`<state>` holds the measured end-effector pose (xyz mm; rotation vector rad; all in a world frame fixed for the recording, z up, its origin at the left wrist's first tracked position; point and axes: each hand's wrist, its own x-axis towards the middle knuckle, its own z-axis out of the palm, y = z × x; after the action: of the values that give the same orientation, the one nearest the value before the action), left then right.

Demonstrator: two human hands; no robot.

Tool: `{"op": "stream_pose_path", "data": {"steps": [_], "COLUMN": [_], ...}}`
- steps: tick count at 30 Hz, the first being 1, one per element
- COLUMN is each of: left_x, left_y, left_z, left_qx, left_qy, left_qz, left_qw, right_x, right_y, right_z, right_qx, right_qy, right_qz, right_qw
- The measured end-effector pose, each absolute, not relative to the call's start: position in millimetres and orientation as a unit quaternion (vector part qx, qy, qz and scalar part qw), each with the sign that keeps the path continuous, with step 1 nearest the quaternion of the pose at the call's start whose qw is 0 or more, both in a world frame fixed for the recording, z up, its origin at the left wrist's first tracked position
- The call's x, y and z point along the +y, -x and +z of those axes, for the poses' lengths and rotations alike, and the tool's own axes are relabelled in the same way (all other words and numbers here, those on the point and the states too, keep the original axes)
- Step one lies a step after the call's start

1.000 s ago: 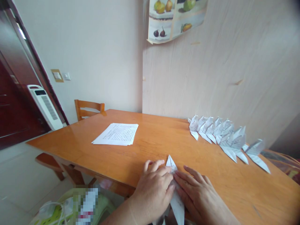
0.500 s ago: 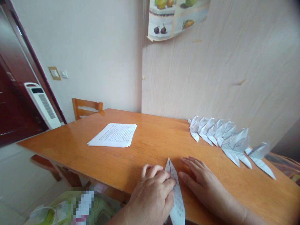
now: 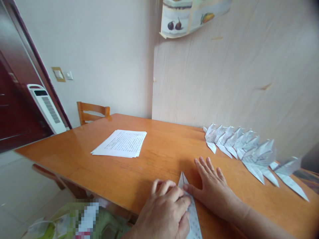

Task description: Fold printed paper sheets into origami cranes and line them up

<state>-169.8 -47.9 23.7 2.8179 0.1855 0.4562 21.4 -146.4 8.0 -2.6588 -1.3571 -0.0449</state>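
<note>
A long, pointed piece of folded printed paper [image 3: 193,217] lies at the table's near edge, its narrow tip toward the wall. My left hand [image 3: 166,205] lies over its left side, fingers curled and pressed onto it, hiding much of the paper. To the right, my right hand [image 3: 211,184] is open with its fingers spread over the tabletop. Its thumb touches the paper just below the tip.
Several folded paper pieces [image 3: 251,146] with raised points stand in a row along the back right of the wooden table [image 3: 164,149]. A stack of printed sheets [image 3: 119,143] lies left of centre. Behind it stands a wooden chair [image 3: 93,108].
My right hand has spread its fingers, and its thumb has come onto the paper near the tip. My left hand stays curled over the paper. The view has shifted slightly.
</note>
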Motion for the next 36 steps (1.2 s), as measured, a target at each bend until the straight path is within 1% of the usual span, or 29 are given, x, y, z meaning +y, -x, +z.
{"op": "stream_pose_path", "data": {"steps": [8, 20, 25, 33, 36], "left_x": [-41.9, -38.5, -39.5, -48.9, -52.4], "left_y": [167.6, 167.0, 168.0, 171.2, 171.9], "left_z": [18.2, 10.6, 14.0, 29.9, 35.0], "left_qx": [0.055, 0.05, 0.053, 0.071, 0.081], "left_qy": [-0.977, -0.977, -0.976, -0.974, -0.972], "left_qz": [0.146, 0.138, 0.139, 0.147, 0.153], "left_qw": [0.148, 0.154, 0.157, 0.16, 0.158], "right_x": [-140.5, -120.5, -113.0, -111.7, -121.2], "right_y": [-18.1, -32.0, -37.0, -38.1, -33.3], "right_z": [9.6, 7.3, 7.1, 6.1, 9.2], "right_qx": [-0.466, -0.457, -0.438, -0.423, -0.443], "right_qy": [0.881, 0.883, 0.892, 0.894, 0.888], "right_qz": [-0.038, -0.021, -0.004, -0.03, -0.012], "right_qw": [0.072, 0.105, 0.108, 0.143, 0.127]}}
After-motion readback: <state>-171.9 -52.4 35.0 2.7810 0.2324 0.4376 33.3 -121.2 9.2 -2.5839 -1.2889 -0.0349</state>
